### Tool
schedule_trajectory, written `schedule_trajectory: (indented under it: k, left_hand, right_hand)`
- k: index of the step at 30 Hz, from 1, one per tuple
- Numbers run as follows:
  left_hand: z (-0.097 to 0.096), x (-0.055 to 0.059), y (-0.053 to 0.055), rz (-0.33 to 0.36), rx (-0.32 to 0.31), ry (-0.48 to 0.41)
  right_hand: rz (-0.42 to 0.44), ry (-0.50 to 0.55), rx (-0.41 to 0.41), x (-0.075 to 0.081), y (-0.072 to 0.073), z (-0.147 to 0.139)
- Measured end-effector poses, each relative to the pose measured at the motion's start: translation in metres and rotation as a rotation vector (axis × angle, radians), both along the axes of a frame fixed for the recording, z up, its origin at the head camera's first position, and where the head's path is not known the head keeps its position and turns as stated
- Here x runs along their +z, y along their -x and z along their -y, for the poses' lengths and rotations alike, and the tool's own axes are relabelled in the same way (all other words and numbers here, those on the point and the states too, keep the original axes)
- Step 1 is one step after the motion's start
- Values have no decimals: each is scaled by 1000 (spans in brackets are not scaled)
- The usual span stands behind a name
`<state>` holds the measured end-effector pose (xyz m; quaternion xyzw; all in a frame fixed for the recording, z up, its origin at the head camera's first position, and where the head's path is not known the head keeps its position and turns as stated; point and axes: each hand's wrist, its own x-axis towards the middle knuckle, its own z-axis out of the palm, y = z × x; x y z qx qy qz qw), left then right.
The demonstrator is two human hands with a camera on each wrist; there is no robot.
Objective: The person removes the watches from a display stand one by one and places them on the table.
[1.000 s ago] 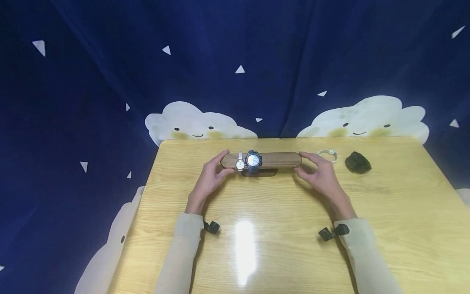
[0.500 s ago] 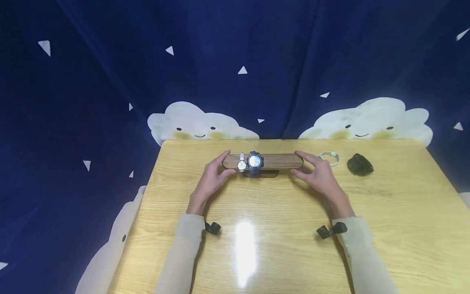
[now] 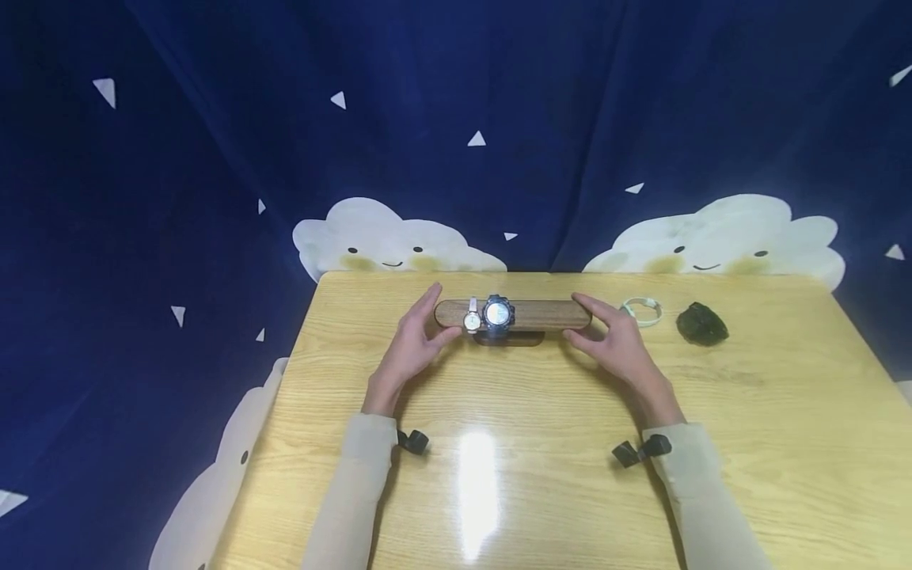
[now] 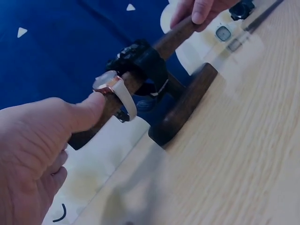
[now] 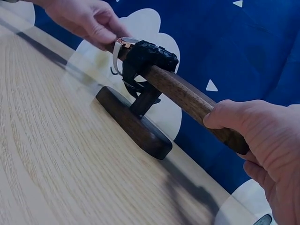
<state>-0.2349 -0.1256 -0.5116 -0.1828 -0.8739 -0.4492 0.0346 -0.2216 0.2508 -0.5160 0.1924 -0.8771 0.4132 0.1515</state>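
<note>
A brown wooden watch stand (image 3: 549, 315), a crossbar on a post and foot, stands upright on the table. Near the bar's left end hang a small white-strapped watch (image 3: 472, 321) with a rose-gold case and a bulky black sports watch (image 3: 498, 313). My left hand (image 3: 409, 344) holds the bar's left end, its thumb (image 4: 89, 111) against the wood beside the small watch; the index finger looks slightly raised off it. Gripping the bar's right end is my right hand (image 3: 618, 342), thumb (image 5: 225, 114) on the near side, other fingers partly hidden. The stand's foot (image 5: 133, 124) rests on the tabletop.
Right of the stand lie a pale watch (image 3: 644, 313) with a squarish face and a dark, lumpy object (image 3: 701, 324) of unclear kind. The wood-grain table (image 3: 541, 443) ends at a blue curtain (image 3: 427, 150) with white clouds.
My right hand has shifted slightly inward along the bar. The left index finger has lifted a little from the bar's end. The head view has drifted slightly; the stand appears otherwise unmoved.
</note>
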Motion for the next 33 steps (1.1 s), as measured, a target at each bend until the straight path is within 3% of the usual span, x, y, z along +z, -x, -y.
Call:
schedule_trajectory:
  k: [5,15,18,23,33]
  left_hand:
    - [-2,6,-3,-67,25,-24]
    - [-11,12,-7,-306,140,-117]
    - [-13,12,-9,-315,154,-117]
    - [-17,13,-11,-304,125,-112]
    - [-21,13,-11,-279,94,-32]
  right_hand:
    - [-9,-10,-8,-1,0,0]
    - [-10,2,4,-4,0,0]
    - [-14,-6,0,-5,-1,0]
    - [-10,-10,-5,-6,-2,-2]
    - [10,11,-8,-4,0,-1]
